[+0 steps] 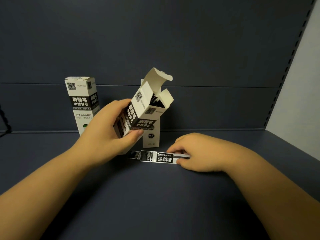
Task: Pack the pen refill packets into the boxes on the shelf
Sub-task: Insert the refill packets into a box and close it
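My left hand (107, 130) grips a white and black refill box (143, 110), tilted to the right above the shelf with its top flaps open; dark packets show inside its mouth. On the shelf floor lies a flat black and white refill packet (155, 157), and my right hand (194, 152) pinches its right end between thumb and fingers. The end of another packet (134, 155) sticks out at its left. A closed box (81, 103) stands upright at the back left. A third box (151, 137) stands behind the held one, mostly hidden.
The dark blue shelf floor (155, 196) stretches toward me. A blue back panel (173, 40) rises behind the boxes. A slotted upright (284, 78) and a pale wall close the right side. A dark object (4, 122) sits at the far left edge.
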`<control>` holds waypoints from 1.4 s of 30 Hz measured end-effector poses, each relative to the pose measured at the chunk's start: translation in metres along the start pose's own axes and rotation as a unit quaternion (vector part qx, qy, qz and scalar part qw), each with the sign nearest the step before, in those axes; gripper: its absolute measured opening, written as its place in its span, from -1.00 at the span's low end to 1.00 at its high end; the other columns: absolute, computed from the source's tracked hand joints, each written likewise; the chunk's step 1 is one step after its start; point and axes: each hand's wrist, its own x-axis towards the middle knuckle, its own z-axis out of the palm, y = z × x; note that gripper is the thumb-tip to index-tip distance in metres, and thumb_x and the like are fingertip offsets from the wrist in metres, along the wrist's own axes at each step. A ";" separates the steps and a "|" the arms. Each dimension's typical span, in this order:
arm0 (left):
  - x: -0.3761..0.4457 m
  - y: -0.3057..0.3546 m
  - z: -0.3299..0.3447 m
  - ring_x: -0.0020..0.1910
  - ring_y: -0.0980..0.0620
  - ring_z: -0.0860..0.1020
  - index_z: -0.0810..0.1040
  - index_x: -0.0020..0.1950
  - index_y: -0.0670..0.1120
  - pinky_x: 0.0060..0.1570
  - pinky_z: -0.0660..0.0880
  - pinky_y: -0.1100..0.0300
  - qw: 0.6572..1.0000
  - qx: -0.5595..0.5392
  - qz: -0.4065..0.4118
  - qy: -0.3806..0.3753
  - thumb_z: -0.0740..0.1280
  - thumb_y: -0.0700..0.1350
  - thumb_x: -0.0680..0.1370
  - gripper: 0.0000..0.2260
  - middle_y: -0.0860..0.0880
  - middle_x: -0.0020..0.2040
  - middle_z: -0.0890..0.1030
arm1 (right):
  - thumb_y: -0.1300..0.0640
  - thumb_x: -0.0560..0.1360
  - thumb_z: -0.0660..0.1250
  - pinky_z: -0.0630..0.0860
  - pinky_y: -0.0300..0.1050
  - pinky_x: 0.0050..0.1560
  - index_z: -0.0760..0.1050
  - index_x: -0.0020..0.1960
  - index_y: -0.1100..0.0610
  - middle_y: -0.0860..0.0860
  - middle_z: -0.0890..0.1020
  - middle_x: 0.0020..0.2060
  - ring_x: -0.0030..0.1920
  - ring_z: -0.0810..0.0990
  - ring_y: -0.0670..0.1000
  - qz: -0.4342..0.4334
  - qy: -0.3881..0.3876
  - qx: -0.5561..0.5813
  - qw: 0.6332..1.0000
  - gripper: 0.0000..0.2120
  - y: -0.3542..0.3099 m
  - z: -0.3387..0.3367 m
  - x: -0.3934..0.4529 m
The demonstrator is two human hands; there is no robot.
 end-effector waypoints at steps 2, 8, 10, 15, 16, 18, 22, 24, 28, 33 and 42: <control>0.000 0.000 0.000 0.23 0.35 0.48 0.26 0.36 0.41 0.13 0.45 0.38 1.000 0.000 -0.001 -0.003 0.41 0.21 0.42 -0.44 0.37 0.22 0.47 | 0.11 0.55 0.29 0.58 -0.03 0.09 0.57 0.26 -0.16 -0.21 0.58 -0.02 -0.01 0.56 -0.13 0.011 -0.007 0.007 1.000 -0.67 -0.001 0.001 -0.001; -0.001 -0.001 0.001 0.24 0.32 0.49 0.31 0.41 0.29 0.13 0.47 0.31 1.000 -0.006 -0.012 0.005 0.44 0.20 0.48 -0.45 0.33 0.23 0.49 | 0.16 0.46 0.34 0.63 -0.04 -0.03 0.55 -0.04 -0.12 -0.09 0.61 -0.10 -0.11 0.60 -0.07 0.025 -0.018 0.043 0.999 -0.82 -0.002 0.001 -0.005; 0.000 -0.001 0.000 0.24 0.32 0.49 0.31 0.41 0.27 0.14 0.47 0.30 1.000 -0.011 -0.022 0.009 0.40 0.23 0.42 -0.42 0.31 0.23 0.50 | 0.14 0.46 0.38 0.59 -0.18 -0.16 0.55 -0.09 -0.11 -0.13 0.62 -0.15 -0.18 0.59 -0.13 0.018 -0.007 0.056 0.998 -0.85 -0.002 -0.001 -0.007; 0.000 -0.006 -0.001 0.25 0.24 0.53 0.35 0.42 0.23 0.21 0.55 0.11 0.998 -0.034 -0.044 0.018 0.47 0.25 0.41 -0.37 0.20 0.27 0.56 | 0.08 0.50 0.47 0.46 -0.31 -0.32 0.58 -0.05 -0.12 -0.32 0.59 -0.33 -0.38 0.48 -0.19 -0.019 0.040 0.145 0.989 -0.88 -0.001 -0.014 -0.013; 0.000 -0.006 -0.001 0.25 0.22 0.54 0.36 0.41 0.25 0.22 0.55 0.09 0.998 -0.043 -0.049 0.021 0.44 0.26 0.37 -0.37 0.19 0.27 0.57 | 0.09 0.50 0.47 0.48 -0.24 -0.30 0.60 0.01 -0.11 -0.29 0.61 -0.31 -0.38 0.46 -0.16 -0.024 0.049 0.180 0.982 -0.86 -0.001 -0.017 -0.014; 0.000 -0.003 -0.002 0.23 0.23 0.57 0.38 0.33 0.36 0.20 0.54 0.12 0.995 -0.075 -0.060 0.029 0.43 0.24 0.34 -0.43 0.20 0.24 0.59 | 0.10 0.51 0.46 0.47 -0.16 -0.29 0.62 0.13 -0.11 -0.16 0.62 -0.29 -0.37 0.43 -0.09 -0.027 0.053 0.225 0.973 -0.77 0.001 -0.021 -0.017; 0.000 0.001 -0.005 0.16 0.34 0.57 0.39 0.18 0.53 0.11 0.53 0.28 0.992 -0.101 -0.069 0.039 0.53 0.05 0.39 -0.46 0.38 0.16 0.59 | 0.05 0.52 0.47 0.46 -0.08 -0.22 0.67 0.08 -0.11 0.01 0.56 -0.33 -0.33 0.43 -0.06 -0.040 0.050 0.268 0.961 -0.84 0.002 -0.023 -0.020; 0.000 0.002 -0.007 0.15 0.37 0.56 0.39 0.18 0.51 0.06 0.53 0.31 0.991 -0.103 -0.077 0.043 0.52 0.15 0.38 -0.51 0.41 0.15 0.58 | 0.08 0.51 0.48 0.59 -0.02 -0.06 0.70 0.02 -0.05 0.02 0.70 -0.21 -0.25 0.60 0.01 -0.044 0.081 0.310 0.946 -0.90 0.002 -0.024 -0.020; 0.002 0.001 -0.006 0.13 0.45 0.53 0.36 0.15 0.54 0.04 0.46 0.35 0.991 -0.096 -0.081 0.039 0.52 0.09 0.41 -0.49 0.50 0.11 0.54 | 0.24 0.50 0.46 0.63 -0.15 0.09 0.71 0.00 0.13 0.01 0.76 -0.07 -0.03 0.73 -0.05 -0.055 0.126 0.422 0.896 -0.90 0.004 -0.027 -0.021; 0.001 0.000 -0.005 0.12 0.49 0.51 0.36 0.19 0.42 0.04 0.44 0.35 0.993 -0.083 -0.081 0.030 0.50 -0.07 0.43 -0.47 0.52 0.09 0.53 | 0.27 0.49 0.46 0.46 -0.24 -0.21 0.69 0.00 0.10 0.02 0.75 -0.12 -0.18 0.64 -0.15 -0.023 0.138 0.506 0.851 -0.87 0.006 -0.026 -0.020; -0.001 0.001 -0.006 0.25 0.27 0.51 0.32 0.27 0.41 0.20 0.48 0.18 0.997 -0.049 -0.060 0.028 0.42 0.20 0.34 -0.46 0.27 0.25 0.53 | 0.25 0.54 0.41 0.54 -0.31 -0.34 0.67 -0.02 0.16 0.12 0.75 -0.09 -0.13 0.70 -0.02 0.030 0.182 0.615 0.767 -0.93 0.007 -0.028 -0.018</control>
